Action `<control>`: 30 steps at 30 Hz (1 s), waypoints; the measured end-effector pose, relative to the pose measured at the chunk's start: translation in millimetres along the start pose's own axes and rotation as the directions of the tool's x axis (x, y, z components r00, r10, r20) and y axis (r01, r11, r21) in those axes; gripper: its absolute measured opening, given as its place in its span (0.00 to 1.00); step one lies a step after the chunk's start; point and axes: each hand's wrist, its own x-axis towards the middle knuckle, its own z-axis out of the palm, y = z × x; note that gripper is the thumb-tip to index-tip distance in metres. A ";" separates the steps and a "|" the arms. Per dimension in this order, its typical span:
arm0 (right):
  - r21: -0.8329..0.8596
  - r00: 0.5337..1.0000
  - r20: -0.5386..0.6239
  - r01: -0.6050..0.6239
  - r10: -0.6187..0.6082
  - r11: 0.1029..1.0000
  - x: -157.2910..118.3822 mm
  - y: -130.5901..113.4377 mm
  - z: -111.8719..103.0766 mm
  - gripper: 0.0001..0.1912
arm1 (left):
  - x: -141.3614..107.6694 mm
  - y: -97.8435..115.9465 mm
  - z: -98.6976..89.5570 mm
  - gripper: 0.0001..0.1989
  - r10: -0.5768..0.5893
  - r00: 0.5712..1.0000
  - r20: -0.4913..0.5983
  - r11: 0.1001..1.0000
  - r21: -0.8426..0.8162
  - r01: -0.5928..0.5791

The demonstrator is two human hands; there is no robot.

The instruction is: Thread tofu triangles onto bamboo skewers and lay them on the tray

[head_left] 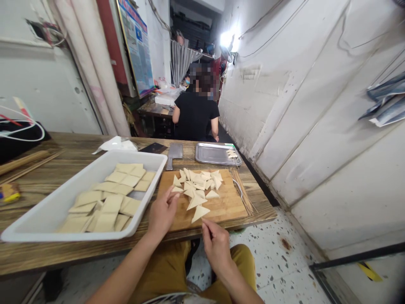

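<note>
Left hand (pixel 163 213) and right hand (pixel 217 247) pinch narrow beside pale tofu triangles (pixel 196 202) on a wooden chopping board (pixel 228 207), whatever they hold too thin to tell.

Two hands are counted, the left hand (pixel 163 213) and the right hand (pixel 217 247), plus one seated co-worker (pixel 195 116). One white tray (pixel 63 238), one wooden cutting board (pixel 228 202), one cleaver (pixel 175 154) and one steel tray (pixel 211 154) are seen. Roughly twenty tofu triangles (pixel 196 202) are counted on the board, roughly fifteen tofu slabs (pixel 112 202) in the white tray, and a few small triangles (pixel 232 153) on the steel tray; exact counts cannot be told.
</note>
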 end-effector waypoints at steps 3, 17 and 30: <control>-0.010 1.000 0.001 -0.029 0.029 1.000 -1.3 3.9 -1.5 0.14 | 19.0 -10.2 -6.0 0.22 0.187 0.980 -0.062 0.815 0.568 -0.119; -0.037 0.998 0.007 -0.058 0.058 0.998 -4.9 12.0 -7.7 0.15 | 60.6 -20.8 4.7 0.24 0.074 0.993 0.090 0.703 0.702 -0.116; -0.014 0.998 0.006 -0.066 0.066 0.998 -7.3 11.7 -7.1 0.14 | 33.3 -6.1 -5.0 0.11 0.070 0.990 0.124 0.732 0.668 -0.135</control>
